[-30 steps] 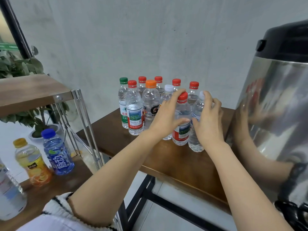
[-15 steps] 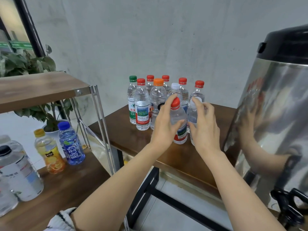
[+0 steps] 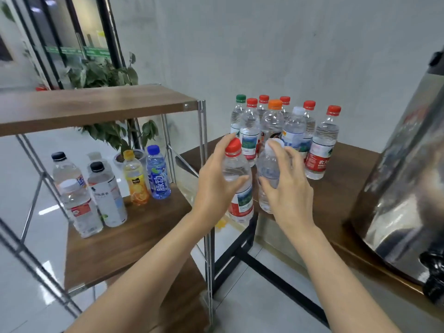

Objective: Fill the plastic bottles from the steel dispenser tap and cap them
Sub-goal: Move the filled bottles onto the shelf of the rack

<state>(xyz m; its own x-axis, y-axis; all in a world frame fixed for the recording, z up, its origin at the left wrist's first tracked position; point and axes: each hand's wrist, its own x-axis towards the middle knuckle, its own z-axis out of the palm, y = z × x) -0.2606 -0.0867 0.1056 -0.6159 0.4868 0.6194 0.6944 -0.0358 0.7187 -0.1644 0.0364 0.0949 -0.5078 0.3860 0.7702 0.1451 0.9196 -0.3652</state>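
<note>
- Grey plaster wall behind; brown bench (image 3: pixel 341 179) right of centre, wooden shelf (image 3: pixel 134 236) at lower left.
- Centre frame: left hand (image 3: pixel 215 181) wrapped round a red-capped bottle (image 3: pixel 236 186), right hand (image 3: pixel 288 191) curled round a white-capped bottle (image 3: pixel 268 169). Both bottles capped, upright, side by side, seemingly held clear of the bench edge. Fill level impossible to tell.
- At right edge, steel dispenser (image 3: pixel 403 183); at lower right, black tap (image 3: pixel 434 275), well apart from both bottles.
- Probably best next: set one bottle down, unscrew the other's cap, bring its mouth squarely under the tap, grip low on the body, avoid squeezing the thin plastic.
- On the bench: eight standing bottles (image 3: pixel 272 123), with five red caps, one green, one orange, one white.
- In the hands: two.
- On the shelf: five shelf bottles (image 3: pixel 105 195) plain to see, perhaps a sixth half hidden behind.
</note>
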